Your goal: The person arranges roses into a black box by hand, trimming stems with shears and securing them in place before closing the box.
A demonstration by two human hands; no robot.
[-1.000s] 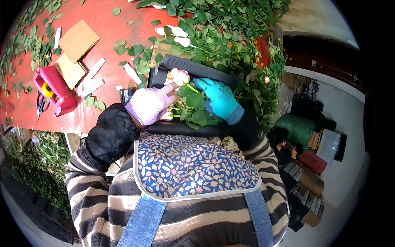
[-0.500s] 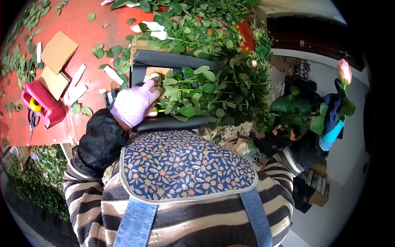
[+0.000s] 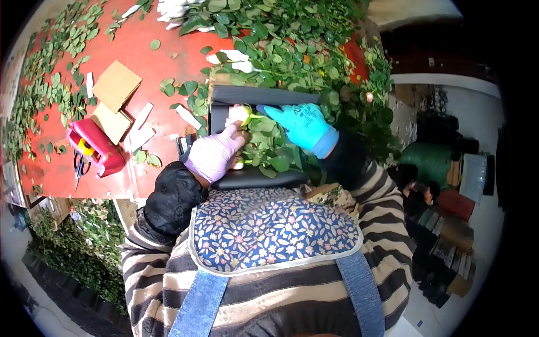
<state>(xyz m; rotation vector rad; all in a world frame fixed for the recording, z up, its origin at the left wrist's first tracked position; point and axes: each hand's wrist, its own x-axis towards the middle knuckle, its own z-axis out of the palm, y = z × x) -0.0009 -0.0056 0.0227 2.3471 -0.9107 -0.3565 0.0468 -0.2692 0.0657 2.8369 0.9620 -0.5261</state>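
Since the right hand (image 3: 304, 127), half a second ago well out to the side with a rose, is back at the black tray (image 3: 264, 96), I judge one more flower delivered; rose (image 3: 241, 114): in the tray, head leftward, stem rightward, long axis crosswise; left hand (image 3: 215, 156): fingers curled beside the bloom; either hand's pinch: I cannot tell

Downward fisheye view from the head
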